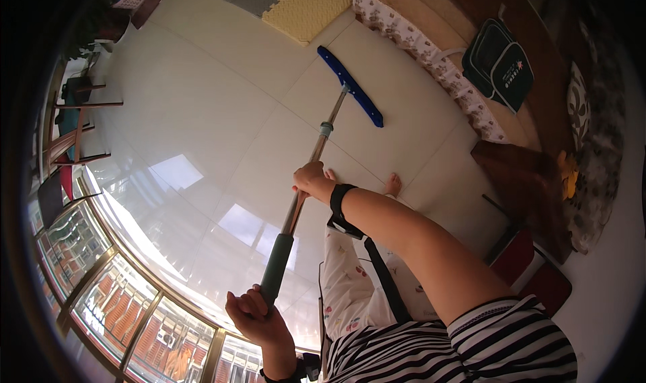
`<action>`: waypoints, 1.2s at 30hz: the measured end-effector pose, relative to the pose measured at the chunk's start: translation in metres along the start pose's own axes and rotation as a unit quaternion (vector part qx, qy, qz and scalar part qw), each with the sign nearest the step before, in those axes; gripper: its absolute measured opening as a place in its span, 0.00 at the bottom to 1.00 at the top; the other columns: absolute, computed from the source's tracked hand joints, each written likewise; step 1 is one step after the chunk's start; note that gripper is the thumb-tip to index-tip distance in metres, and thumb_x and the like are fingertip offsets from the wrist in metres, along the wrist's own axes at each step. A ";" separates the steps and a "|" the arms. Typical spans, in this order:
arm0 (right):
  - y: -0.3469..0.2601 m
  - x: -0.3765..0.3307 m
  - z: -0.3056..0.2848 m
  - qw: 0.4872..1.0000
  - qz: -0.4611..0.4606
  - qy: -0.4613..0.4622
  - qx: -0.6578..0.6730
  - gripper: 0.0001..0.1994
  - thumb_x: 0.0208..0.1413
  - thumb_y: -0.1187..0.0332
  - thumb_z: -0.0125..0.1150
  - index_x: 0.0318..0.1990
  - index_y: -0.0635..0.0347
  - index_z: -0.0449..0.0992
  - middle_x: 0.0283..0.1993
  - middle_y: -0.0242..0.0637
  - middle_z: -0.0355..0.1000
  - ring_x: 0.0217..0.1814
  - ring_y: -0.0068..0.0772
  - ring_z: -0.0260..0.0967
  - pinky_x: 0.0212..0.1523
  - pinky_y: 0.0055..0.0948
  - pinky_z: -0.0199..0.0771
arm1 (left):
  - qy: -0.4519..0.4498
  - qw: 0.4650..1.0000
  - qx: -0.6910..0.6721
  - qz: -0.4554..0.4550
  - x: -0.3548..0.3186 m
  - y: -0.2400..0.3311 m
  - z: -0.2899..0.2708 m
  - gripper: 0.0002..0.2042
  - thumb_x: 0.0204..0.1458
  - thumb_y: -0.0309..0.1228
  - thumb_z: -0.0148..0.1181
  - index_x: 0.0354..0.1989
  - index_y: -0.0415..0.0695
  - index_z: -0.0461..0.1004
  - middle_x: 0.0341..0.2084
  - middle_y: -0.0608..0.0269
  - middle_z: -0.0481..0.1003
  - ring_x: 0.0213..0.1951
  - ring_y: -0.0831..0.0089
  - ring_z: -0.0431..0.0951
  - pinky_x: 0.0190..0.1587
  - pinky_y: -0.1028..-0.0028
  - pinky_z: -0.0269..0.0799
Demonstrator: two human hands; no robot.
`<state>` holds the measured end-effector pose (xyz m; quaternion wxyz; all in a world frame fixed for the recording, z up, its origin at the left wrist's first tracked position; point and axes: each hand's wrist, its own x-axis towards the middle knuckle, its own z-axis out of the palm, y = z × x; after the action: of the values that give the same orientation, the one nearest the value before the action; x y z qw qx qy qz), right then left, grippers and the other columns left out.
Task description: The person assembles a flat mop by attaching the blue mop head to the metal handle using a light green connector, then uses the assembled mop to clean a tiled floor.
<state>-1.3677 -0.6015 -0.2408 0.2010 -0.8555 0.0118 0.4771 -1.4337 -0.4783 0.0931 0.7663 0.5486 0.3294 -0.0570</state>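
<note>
A flat mop with a blue head point(351, 85) lies pressed on the pale tiled floor, its metal pole point(316, 155) running down toward me. My right hand point(311, 179) grips the pole at mid-length, a black strap around its wrist. My left hand point(254, 310) is closed around the dark green grip point(276, 267) at the pole's lower end. A bare foot point(392, 184) shows on the floor just right of the pole.
A bed with a floral sheet point(431, 56) and a black bag point(500, 63) runs along the upper right. A yellow foam mat point(311, 6) lies beyond the mop head. Wooden chairs point(74, 127) stand at left beside large windows point(128, 302). A dark wooden stool point(521, 181) stands at right.
</note>
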 end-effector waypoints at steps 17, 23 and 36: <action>-0.029 -0.168 -0.068 0.520 0.107 0.105 0.841 0.09 0.46 0.74 0.45 0.30 0.74 0.57 0.23 0.45 0.65 0.22 0.41 0.72 0.19 0.34 0.77 | 0.062 0.996 0.052 0.040 -0.043 0.074 0.022 0.19 0.54 0.33 0.40 0.11 0.52 0.46 0.04 0.72 0.43 0.10 0.81 0.47 0.38 0.77 0.62; 0.123 -0.193 -0.025 0.485 0.140 0.207 0.838 0.09 0.49 0.72 0.46 0.31 0.71 0.58 0.25 0.48 0.65 0.20 0.40 0.71 0.14 0.29 0.75 | -0.131 0.984 0.012 -0.123 -0.047 -0.021 0.083 0.19 0.52 0.33 0.45 0.10 0.52 0.48 0.03 0.71 0.44 0.09 0.77 0.47 0.37 0.75 0.62; 0.147 -0.169 0.016 0.281 0.237 0.087 0.926 0.08 0.56 0.67 0.35 0.36 0.63 0.58 0.25 0.43 0.64 0.21 0.36 0.65 0.26 0.38 0.73 | -0.143 0.978 0.130 -0.083 -0.065 -0.049 0.094 0.17 0.51 0.30 0.48 0.10 0.49 0.53 0.06 0.70 0.48 0.09 0.78 0.49 0.31 0.73 0.62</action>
<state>-1.5041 -0.7601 -0.1588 0.7346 -0.0927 0.6652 0.0959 -1.4644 -0.5980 0.1079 0.7202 0.6006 0.2507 -0.2402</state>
